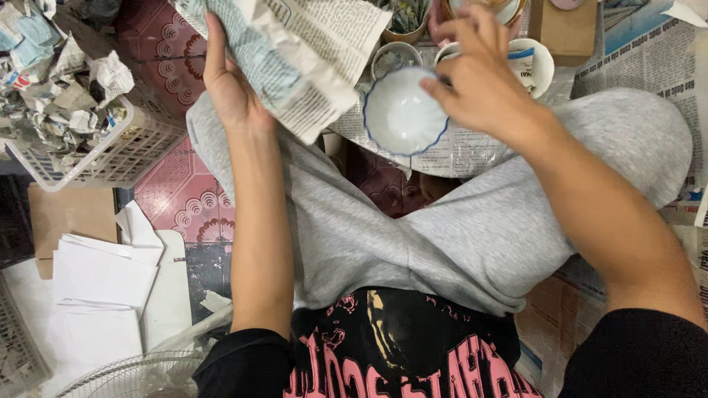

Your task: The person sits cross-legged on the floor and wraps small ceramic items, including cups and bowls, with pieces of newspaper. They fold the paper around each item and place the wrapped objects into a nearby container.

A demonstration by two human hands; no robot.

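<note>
My right hand [479, 77] grips the rim of a small white bowl [402, 114] with a blue scalloped edge, holding it tilted above my crossed legs in grey trousers [457, 236]. My left hand [230, 81] holds a crumpled sheet of newspaper [295, 51] just to the left of the bowl. The sheet's lower corner hangs close to the bowl's rim. Both forearms reach forward over my lap.
More bowls and cups [535, 63] stand on newspaper beyond my knees. A white plastic basket [88, 158] full of crumpled paper sits at the left, on a patterned red tile floor [181, 203]. White paper sheets [99, 280] and a fan grille [140, 376] lie lower left.
</note>
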